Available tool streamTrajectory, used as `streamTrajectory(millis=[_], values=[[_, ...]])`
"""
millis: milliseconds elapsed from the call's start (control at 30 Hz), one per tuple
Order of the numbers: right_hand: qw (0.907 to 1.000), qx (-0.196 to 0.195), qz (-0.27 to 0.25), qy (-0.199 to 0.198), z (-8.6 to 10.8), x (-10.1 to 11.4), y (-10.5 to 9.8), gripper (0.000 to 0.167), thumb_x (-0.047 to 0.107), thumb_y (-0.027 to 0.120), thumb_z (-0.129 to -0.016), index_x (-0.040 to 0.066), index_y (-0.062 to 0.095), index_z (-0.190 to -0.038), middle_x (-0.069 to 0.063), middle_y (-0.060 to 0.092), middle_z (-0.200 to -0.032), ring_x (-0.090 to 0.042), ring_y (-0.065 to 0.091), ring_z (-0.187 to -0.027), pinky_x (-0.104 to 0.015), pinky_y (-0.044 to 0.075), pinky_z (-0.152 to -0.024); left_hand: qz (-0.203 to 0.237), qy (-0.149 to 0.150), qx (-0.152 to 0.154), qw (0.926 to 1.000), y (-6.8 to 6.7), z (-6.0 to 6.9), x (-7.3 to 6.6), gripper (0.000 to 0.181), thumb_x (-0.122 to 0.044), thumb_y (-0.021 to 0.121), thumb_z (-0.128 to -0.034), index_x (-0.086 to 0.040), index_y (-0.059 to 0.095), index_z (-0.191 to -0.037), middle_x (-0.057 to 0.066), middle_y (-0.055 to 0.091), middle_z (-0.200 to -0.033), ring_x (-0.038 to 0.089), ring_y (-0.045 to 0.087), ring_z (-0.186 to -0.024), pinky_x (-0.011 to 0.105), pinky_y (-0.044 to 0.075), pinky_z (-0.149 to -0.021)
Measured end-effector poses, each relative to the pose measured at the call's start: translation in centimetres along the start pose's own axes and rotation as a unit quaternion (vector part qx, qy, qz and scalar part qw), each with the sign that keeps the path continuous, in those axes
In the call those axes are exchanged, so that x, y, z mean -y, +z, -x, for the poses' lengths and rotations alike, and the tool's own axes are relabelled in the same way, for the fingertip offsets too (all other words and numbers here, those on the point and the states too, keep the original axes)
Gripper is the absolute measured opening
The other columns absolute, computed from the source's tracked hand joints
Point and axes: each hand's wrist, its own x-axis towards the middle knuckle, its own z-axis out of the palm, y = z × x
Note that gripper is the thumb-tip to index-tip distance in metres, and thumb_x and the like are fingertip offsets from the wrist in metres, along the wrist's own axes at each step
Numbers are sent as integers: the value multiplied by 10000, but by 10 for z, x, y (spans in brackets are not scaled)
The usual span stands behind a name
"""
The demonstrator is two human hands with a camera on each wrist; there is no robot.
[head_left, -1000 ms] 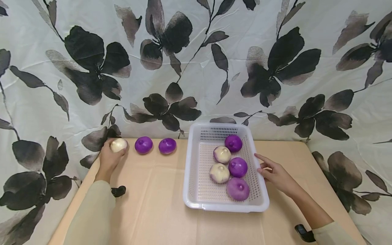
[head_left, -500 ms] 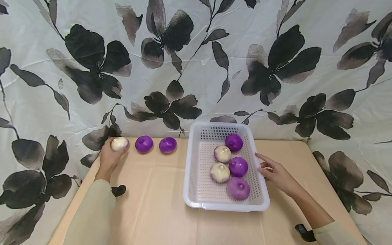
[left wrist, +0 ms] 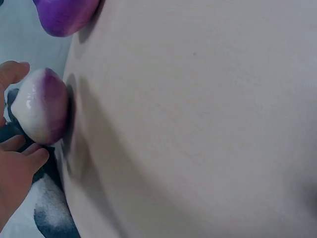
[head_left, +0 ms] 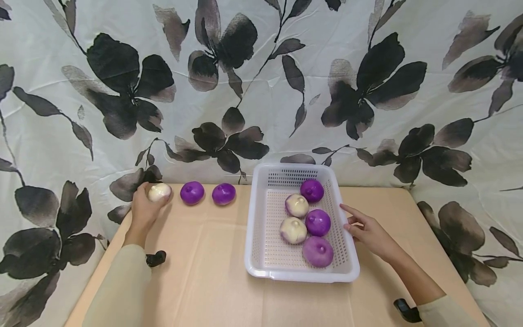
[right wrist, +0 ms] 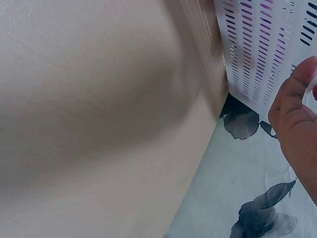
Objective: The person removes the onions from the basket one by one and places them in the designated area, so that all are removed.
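Note:
In the head view, my left hand [head_left: 145,206] is around a white-and-purple onion [head_left: 159,192] at the table's far left. The left wrist view shows this onion [left wrist: 43,106] on the table's edge, the thumb apart from it and the other fingertips [left wrist: 38,154] close beneath. Two purple onions [head_left: 192,193] [head_left: 223,194] lie to its right. My right hand [head_left: 369,234] holds the right rim of a white perforated basket [head_left: 254,254]. Inside it lie several onions, some purple [head_left: 318,222], some white-topped [head_left: 293,230].
Light tan covering lies over the table [head_left: 204,272]. Behind it hangs a white curtain [head_left: 286,127] with dark flowers, right at the table's back edge. Black devices are on both wrists [head_left: 156,259].
My left wrist and forearm have shifted slightly left, while the onion beside the fingers stays in place. The right hand and the basket look unmoved.

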Motion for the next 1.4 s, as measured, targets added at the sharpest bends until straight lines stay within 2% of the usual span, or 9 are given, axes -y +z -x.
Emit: streamTrajectory(millis=[233,400,500,733,867,1000,1167,1300,1400], values=[[10000,23,30,14,-1,1,-1,622,35,562,-1045,11,297,-1607,-253,566,-1113,-139,684,-964,-317,635,-759,-132,412,-180,9989,-10,9,-25,883,-243,762,-918,-37,259,-1615,312,314,-1599,489,294,-1494,615,233,-1237],[10000,30,-6,-16,-1,0,-2,618,30,558,-1046,2,296,-1605,-258,568,-1112,-127,684,-958,-316,637,-758,-95,904,-270,9955,-11,17,-48,862,-200,789,-881,-47,327,-1592,292,386,-1561,487,390,-1433,635,307,-1186],[10000,47,-22,-36,-2,0,-4,619,33,557,-1047,6,294,-1606,-261,569,-1117,-143,688,-968,-316,637,-759,-18,1275,-366,9912,-9,21,-62,838,-167,818,-854,-36,382,-1558,279,439,-1517,471,460,-1371,629,367,-1140],[10000,77,-11,-36,-4,-1,-6,617,29,556,-1046,-2,296,-1604,-265,569,-1120,-153,690,-975,-316,637,-764,79,1858,-200,9824,-8,36,-101,829,-160,844,-848,-48,406,-1544,263,462,-1492,460,488,-1351,628,440,-1090],[10000,86,-17,-26,-5,-1,-8,616,34,557,-1046,0,297,-1604,-266,568,-1126,-133,684,-974,-314,635,-773,131,2241,-153,9744,-4,45,-125,825,-115,861,-831,-48,428,-1531,262,496,-1467,464,511,-1334,619,466,-1079],[9999,103,-36,-21,-5,-1,-8,617,40,559,-1048,0,296,-1605,-269,567,-1131,-130,687,-975,-314,634,-779,170,2751,113,9612,2,55,-149,858,-80,881,-803,-55,429,-1532,244,507,-1465,436,523,-1323,596,494,-1057],[9999,117,-45,2,-5,-1,-9,620,38,562,-1046,-3,295,-1604,-268,563,-1125,-129,683,-966,-312,634,-768,198,3256,678,9429,15,69,-182,863,-134,902,-795,-55,441,-1521,191,513,-1488,395,544,-1318,549,527,-1041],[9999,120,-27,-1,-6,1,-9,623,35,567,-1042,-4,298,-1603,-268,564,-1123,-144,683,-963,-312,635,-756,87,3303,1270,9353,26,81,-206,861,-222,894,-816,-95,437,-1535,147,505,-1519,365,546,-1333,543,519,-1057],[9999,124,-10,-2,-6,1,-10,621,33,565,-1042,-2,299,-1603,-268,566,-1124,-145,683,-967,-311,635,-759,-17,3348,1748,9259,34,89,-222,865,-290,878,-831,-118,427,-1549,114,482,-1551,348,512,-1385,555,464,-1120]])
